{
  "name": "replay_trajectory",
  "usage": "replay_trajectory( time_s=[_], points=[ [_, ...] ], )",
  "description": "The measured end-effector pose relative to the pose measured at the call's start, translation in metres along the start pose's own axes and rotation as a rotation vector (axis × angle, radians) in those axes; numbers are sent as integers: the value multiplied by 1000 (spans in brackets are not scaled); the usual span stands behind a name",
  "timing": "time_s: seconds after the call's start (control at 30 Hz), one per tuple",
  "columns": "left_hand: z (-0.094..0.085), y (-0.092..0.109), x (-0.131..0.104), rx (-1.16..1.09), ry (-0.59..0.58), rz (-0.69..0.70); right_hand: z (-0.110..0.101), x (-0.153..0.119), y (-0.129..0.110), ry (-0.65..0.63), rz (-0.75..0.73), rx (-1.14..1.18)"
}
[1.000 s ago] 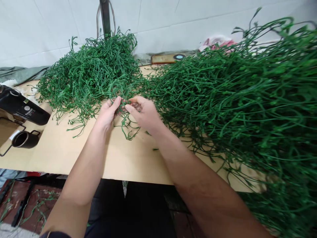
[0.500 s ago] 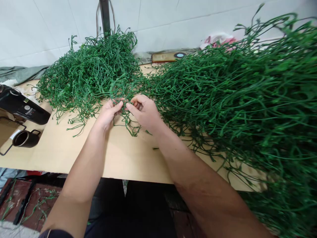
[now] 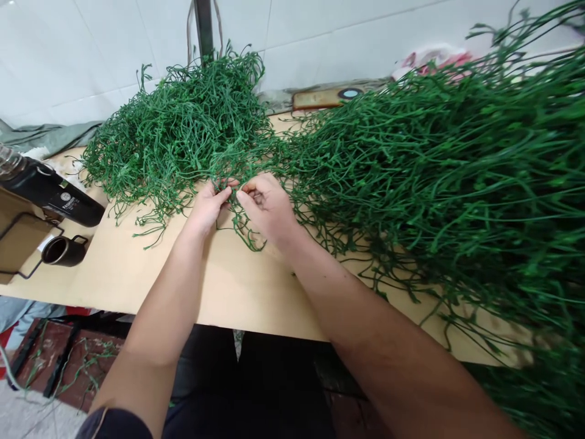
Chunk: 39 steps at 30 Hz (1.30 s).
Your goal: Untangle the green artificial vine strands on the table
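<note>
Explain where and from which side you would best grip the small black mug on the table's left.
Probably by the mug's handle, coming from its right. The mug lies on its side, mouth facing left, with the handle sticking up clear of the table.

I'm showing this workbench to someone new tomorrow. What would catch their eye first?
The huge heap of green plastic stems filling the right side of the table, and the smaller tangled pile at the back left. Between them, the left hand and right hand pinch a single green sprig. At the far left lie a black bottle and a dark cup.
</note>
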<state>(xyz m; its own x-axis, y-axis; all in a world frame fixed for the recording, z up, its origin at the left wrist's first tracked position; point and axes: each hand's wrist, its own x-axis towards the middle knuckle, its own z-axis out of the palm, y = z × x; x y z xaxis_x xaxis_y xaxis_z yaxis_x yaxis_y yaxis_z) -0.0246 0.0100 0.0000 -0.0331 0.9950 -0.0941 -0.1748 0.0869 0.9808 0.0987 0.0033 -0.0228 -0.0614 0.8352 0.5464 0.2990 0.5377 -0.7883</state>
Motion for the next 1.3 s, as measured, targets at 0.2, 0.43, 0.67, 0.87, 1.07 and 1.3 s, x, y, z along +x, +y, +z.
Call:
replay_trajectory(
  time_s=[0.2,0.43,0.67,0.87,1.07,1.3],
  points=[
    [4,-7,3,-98,131,-14,1,-6,-11,-102,-227,-46],
    [-1,1,8,-157,397,-20,4,-16,-45,-185,-423,83],
    [-3,2,1,-71,73,-24,-8,-1,-17,146,-18,86],
    [-10,0,6,-61,30,46,-17,7,-7,106,190,99],
    [-9,4,2,-46,-56,45,-4,3,-11,-81,300,7],
    [-6,3,1,-14,-46,41,-5,4,-11,-128,339,71]
  ],
)
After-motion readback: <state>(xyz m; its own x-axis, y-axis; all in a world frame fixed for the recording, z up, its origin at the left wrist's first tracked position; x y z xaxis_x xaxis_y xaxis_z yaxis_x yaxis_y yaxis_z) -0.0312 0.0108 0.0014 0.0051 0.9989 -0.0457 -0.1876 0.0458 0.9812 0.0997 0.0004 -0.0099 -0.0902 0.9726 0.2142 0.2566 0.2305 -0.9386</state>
